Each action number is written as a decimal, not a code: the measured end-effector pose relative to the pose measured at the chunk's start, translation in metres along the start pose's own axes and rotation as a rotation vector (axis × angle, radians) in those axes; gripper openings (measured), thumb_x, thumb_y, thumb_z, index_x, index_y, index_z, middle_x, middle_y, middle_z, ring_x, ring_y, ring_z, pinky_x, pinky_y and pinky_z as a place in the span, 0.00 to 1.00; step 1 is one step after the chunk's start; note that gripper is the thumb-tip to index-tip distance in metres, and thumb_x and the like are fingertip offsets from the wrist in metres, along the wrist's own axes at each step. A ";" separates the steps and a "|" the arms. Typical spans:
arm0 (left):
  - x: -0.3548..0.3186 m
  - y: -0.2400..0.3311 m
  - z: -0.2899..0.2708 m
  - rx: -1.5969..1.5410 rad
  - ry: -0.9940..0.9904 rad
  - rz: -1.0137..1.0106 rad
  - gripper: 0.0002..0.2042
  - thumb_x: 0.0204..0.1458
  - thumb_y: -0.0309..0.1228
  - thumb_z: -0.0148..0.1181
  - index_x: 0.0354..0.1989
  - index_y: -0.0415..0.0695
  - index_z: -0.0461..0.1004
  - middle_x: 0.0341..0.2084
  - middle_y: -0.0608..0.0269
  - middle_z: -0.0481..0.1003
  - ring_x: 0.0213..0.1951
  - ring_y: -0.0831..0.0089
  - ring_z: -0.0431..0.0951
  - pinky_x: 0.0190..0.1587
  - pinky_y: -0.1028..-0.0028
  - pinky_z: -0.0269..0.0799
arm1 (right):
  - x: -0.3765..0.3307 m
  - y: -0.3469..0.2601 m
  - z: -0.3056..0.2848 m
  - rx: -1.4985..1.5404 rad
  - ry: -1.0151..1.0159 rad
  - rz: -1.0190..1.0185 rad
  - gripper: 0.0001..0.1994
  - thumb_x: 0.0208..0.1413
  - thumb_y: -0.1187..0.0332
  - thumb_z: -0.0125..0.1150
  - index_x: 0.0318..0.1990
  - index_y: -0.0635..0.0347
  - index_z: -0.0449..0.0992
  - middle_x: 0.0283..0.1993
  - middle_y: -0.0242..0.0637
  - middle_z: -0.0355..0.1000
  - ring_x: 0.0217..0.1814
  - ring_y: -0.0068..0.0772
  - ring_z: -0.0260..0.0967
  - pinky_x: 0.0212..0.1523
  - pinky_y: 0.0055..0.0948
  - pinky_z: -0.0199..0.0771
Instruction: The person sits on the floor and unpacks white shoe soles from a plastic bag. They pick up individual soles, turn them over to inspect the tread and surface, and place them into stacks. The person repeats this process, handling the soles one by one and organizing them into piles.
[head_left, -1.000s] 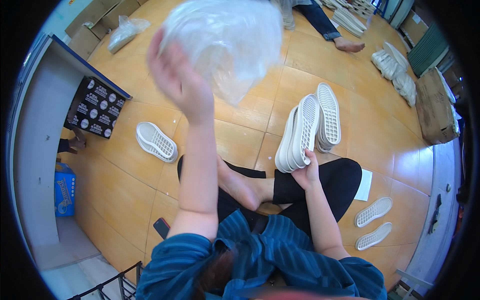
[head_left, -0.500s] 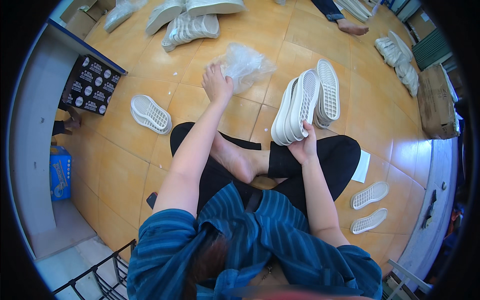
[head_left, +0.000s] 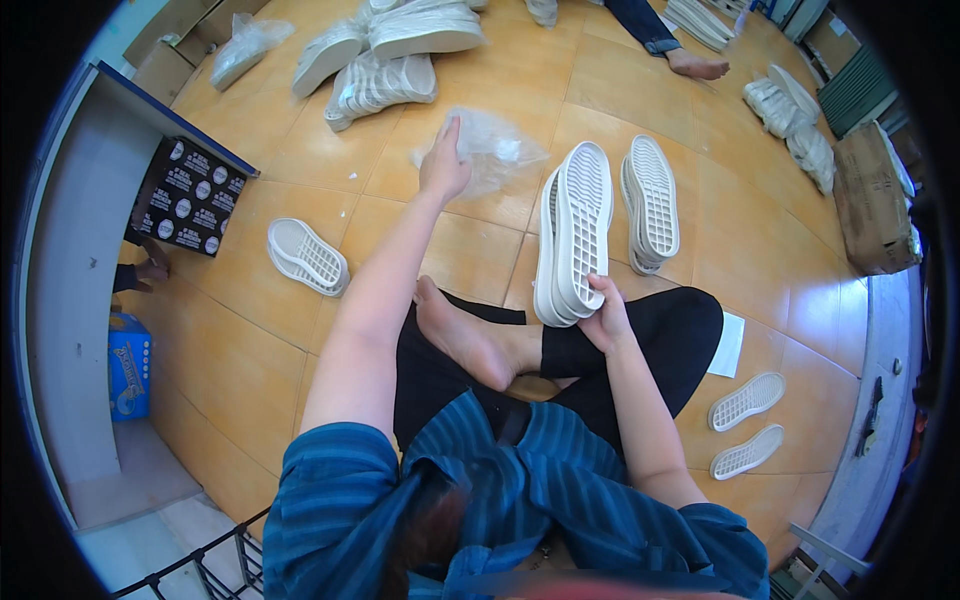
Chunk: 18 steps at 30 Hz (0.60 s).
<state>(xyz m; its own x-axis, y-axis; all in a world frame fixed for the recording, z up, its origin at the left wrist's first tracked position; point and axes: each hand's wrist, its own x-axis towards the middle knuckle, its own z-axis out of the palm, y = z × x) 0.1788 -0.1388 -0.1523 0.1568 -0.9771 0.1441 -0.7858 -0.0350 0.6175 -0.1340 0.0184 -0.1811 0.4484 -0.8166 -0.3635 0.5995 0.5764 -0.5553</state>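
My right hand (head_left: 606,318) grips the near end of a stack of white shoe soles (head_left: 582,215), with their gridded faces showing. Just right of them, a second stack of white soles (head_left: 655,195) rests on the floor. My left hand (head_left: 446,168) reaches forward at the left edge of a crumpled clear plastic bag (head_left: 498,150). Its fingers look stretched out, seen edge-on; whether they press on the bag is hard to see. Left of my legs lies a small pile of white soles (head_left: 307,257).
Plastic-wrapped soles (head_left: 425,35) lie ahead. Two single soles (head_left: 746,401) and white paper (head_left: 727,345) are at my right. A cardboard box (head_left: 872,200) stands far right; a black patterned box (head_left: 190,195) and blue package (head_left: 130,365) are left. Another person's bare foot (head_left: 698,66) shows ahead.
The held soles have swung more upright and come slightly nearer, apart from the second stack. My left hand's fingers have straightened, and the plastic bag lies flatter. The whole view has shifted a little.
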 end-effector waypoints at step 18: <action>-0.015 -0.016 -0.001 -0.090 0.328 -0.133 0.33 0.45 0.28 0.61 0.64 0.45 0.63 0.58 0.56 0.68 0.49 0.53 0.74 0.51 0.60 0.72 | 0.002 0.009 -0.028 -0.080 0.044 0.036 0.28 0.52 0.63 0.60 0.60 0.68 0.67 0.54 0.43 0.73 0.54 0.38 0.73 0.59 0.37 0.71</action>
<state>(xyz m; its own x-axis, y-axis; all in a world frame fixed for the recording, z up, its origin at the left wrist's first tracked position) 0.1898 -0.1230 -0.1640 0.4493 -0.8453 0.2893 -0.6922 -0.1246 0.7109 -0.1464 0.0211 -0.2071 0.4383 -0.7967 -0.4161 0.5278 0.6029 -0.5983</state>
